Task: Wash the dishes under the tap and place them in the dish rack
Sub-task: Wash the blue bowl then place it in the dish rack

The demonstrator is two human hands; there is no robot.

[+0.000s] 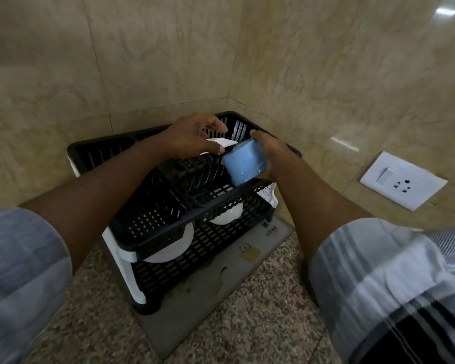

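I see a black slotted plastic two-tier dish rack (153,222) standing in the corner where two walls of glossy beige marble-look tile (142,53) meet. It sits on a grey rectangular drying mat (216,292) printed with faint icons and the word HOME, and the mat lies on a speckled brown granite counter (260,327).

My right hand (271,153) grips a light blue cylindrical cup (243,161), fingers curled round its far side, holding it tilted over the right end of the rack's upper tier, its lower edge just at the front rim. My left hand (192,136) hovers above the rear of the same tier, thumb stretched toward the cup and fingers loosely bent; it holds nothing that I can make out. Beneath that hand, a white flat dish (222,141) lies in the upper tier.

In the rack's lower tier a white round plate (174,248) stands at the left and a white bowl (225,215) sits behind it to the right. To the right of the rack, a white switch-and-socket plate (402,179) is set in the wall. Both sleeves are pale striped cloth.
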